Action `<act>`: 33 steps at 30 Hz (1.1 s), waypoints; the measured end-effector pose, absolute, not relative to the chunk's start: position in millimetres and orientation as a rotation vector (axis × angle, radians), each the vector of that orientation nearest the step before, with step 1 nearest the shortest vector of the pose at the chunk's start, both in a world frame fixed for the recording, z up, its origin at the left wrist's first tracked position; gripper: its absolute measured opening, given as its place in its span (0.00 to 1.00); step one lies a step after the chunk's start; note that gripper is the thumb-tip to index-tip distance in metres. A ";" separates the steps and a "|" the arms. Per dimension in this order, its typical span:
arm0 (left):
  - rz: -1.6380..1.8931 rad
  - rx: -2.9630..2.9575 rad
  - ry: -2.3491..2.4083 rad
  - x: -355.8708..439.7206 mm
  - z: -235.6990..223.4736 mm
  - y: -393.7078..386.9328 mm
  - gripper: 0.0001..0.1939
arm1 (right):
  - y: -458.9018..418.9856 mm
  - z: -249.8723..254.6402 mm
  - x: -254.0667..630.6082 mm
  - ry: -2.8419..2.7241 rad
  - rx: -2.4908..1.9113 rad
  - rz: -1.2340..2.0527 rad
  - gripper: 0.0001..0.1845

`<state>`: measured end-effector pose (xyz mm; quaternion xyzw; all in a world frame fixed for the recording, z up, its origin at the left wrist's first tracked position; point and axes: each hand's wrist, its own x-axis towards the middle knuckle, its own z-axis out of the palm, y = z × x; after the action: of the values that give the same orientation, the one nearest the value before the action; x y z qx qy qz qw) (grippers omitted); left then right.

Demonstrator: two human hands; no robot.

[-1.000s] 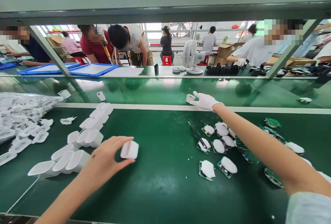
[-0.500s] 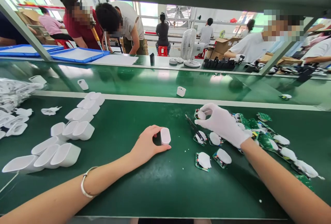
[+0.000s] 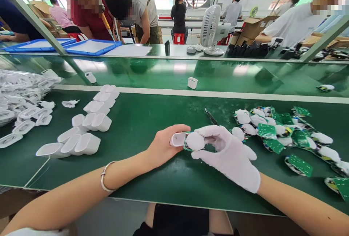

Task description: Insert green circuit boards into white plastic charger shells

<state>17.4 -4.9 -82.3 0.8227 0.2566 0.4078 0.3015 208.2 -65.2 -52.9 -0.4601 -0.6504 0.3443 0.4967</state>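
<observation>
At left, hollow white plastic housings (image 3: pixel 87 144) are sitting in rows. The bare left hand (image 3: pixel 163 145) is clamping a single white plastic housing (image 3: pixel 177 140); at its right end, a green circuit board with a white oval pad (image 3: pixel 195 141) is meeting the white-gloved right hand's (image 3: pixel 231 154) grip. Farther right, similar boards (image 3: pixel 267 131) are lying clustered.

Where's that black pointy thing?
In the head view, the black pointy thing is a little right of centre, just beyond the gloved right hand, which hides its near end.
</observation>
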 end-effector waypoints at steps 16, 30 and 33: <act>1.234 2.531 0.496 11.7 -75.0 -5.8 0.36 | -71.2 -50.4 206.7 -1.928 -1.087 -0.095 0.17; 1.244 2.485 0.490 15.1 -75.7 -6.4 0.28 | -71.0 -48.3 203.3 -2.019 -1.188 0.364 0.17; 1.267 2.398 0.557 17.1 -71.4 -7.9 0.25 | -65.0 -42.0 207.2 -1.756 -1.159 0.860 0.38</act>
<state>17.1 -7.9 -71.4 0.8510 0.1977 0.4497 0.1854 207.2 -65.0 -42.0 -0.4627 -0.7007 0.3433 0.4207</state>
